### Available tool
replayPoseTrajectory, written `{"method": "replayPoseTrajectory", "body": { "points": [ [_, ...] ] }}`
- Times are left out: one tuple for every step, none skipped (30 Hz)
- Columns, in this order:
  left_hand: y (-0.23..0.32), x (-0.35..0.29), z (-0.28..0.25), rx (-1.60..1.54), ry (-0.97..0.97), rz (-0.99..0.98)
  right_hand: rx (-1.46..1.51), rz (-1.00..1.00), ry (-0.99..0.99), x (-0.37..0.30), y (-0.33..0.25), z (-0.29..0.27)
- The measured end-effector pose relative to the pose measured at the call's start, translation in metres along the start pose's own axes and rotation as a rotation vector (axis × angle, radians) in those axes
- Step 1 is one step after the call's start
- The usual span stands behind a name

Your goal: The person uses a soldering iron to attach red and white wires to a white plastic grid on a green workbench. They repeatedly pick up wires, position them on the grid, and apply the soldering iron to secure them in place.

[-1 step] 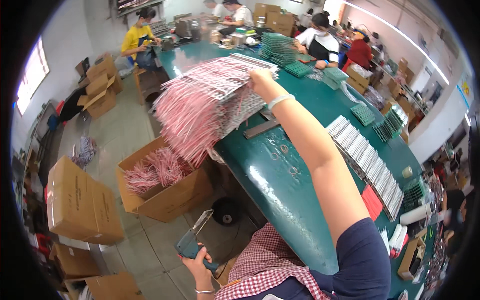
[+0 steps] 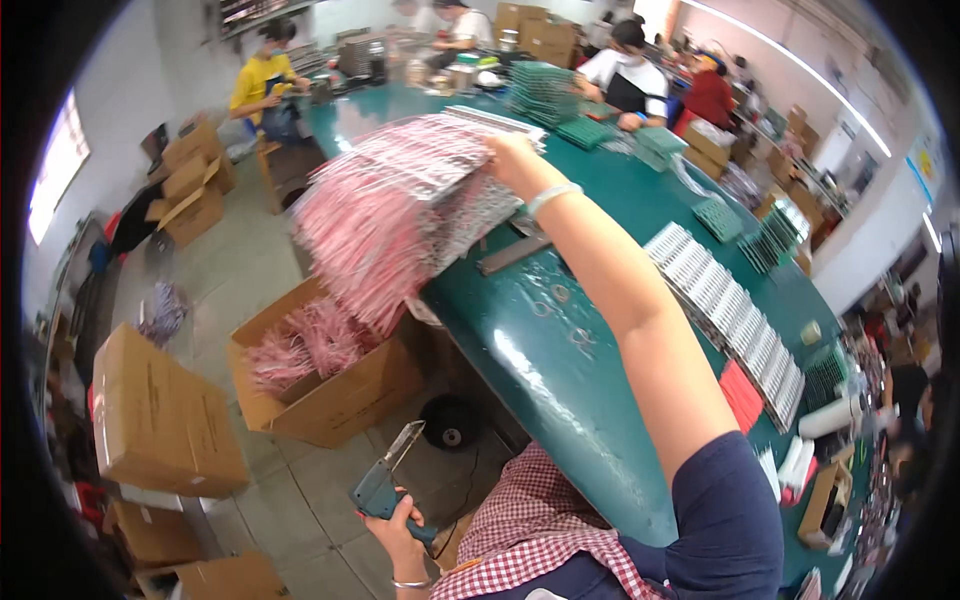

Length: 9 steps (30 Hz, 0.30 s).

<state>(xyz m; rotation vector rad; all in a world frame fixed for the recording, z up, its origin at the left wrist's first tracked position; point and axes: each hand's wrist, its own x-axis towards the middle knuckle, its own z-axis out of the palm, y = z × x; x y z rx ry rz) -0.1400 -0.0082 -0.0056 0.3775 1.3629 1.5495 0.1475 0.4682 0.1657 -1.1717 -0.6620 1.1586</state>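
My left hand (image 2: 400, 525), low in the picture, is closed round the handle of a blue-green soldering gun (image 2: 377, 490). Its metal tip points up and to the right, over the floor. My right arm stretches far across the table. At its end my right hand (image 2: 515, 165) grips the right edge of a circuit board panel, on a tall stack of circuit board panels (image 2: 465, 205). Its fingertips are partly hidden. Dense red and white wires (image 2: 365, 210) hang from the stack over the table's left edge.
An open carton (image 2: 340, 400) holding wire bundles stands below the stack. On the green table (image 2: 560, 400) lie a flat metal bar (image 2: 515, 254), small rings and a long row of white panels (image 2: 720, 315). Co-workers sit at the far side beside green racks (image 2: 540, 90). A closed carton (image 2: 165, 420) stands left.
The far part of the view has shifted slightly to the left and is a little blurred. Both hands keep their holds.
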Motion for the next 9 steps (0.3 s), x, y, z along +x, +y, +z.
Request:
{"method": "replayPoseTrajectory", "body": {
  "points": [
    [0.001,0.0,-0.001,0.017,-0.019,-0.027,-0.065,-0.029,-0.052,-0.009,-0.003,-0.002],
    [-0.001,0.004,-0.002,0.035,-0.024,0.0,-0.128,-0.06,-0.101,-0.019,-0.006,-0.005],
    [-0.007,0.008,0.001,0.047,-0.051,0.012,-0.368,-0.042,-0.151,-0.008,-0.009,-0.03],
    [-0.008,0.01,0.0,0.067,-0.039,0.051,-0.547,-0.178,0.016,-0.031,-0.005,-0.019],
    [0.0,0.006,0.013,0.089,-0.046,0.031,-0.738,-0.362,0.058,-0.034,0.001,-0.043],
    [0.002,0.008,0.014,0.094,-0.054,0.055,-0.731,-0.524,0.0,-0.062,0.001,-0.057],
    [0.001,0.012,0.016,0.095,-0.07,0.074,-0.827,-0.568,-0.004,-0.079,0.004,-0.086],
    [0.0,0.016,0.02,0.097,-0.089,0.087,-0.93,-0.605,-0.005,-0.092,0.005,-0.12],
    [0.001,0.018,0.027,0.1,-0.114,0.084,-0.934,-0.593,0.027,-0.094,0.002,-0.138]
  ]
}}
